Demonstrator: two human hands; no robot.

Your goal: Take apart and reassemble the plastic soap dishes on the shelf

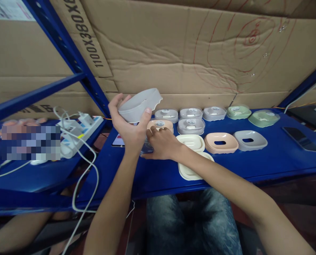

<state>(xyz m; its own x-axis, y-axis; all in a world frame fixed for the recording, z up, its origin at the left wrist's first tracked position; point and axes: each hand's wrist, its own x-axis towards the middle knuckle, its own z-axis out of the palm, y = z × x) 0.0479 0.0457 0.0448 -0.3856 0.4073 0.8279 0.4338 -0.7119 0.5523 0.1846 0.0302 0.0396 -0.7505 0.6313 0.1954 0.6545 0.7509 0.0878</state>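
Left hand [128,124] grips a grey soap-dish shell [139,105] held up w/ long axis left-right, just above right hand [160,143], whose fingers curl round a clear piece [146,148] on the blue shelf [266,159].

**Pastel dishes on a blue shelf**

The shelf [266,159] is deep blue. On it, a peach dish [220,142] sits between a cream dish [191,141] and a pale grey dish [250,140]. Behind the peach dish stand grey lidded boxes [191,126] and, toward the right, two pale green ones [264,118]. Brown cardboard [200,46] behind the shelf bears red scribbles and black print. The left hand [128,124] holds a grey tray [139,105]
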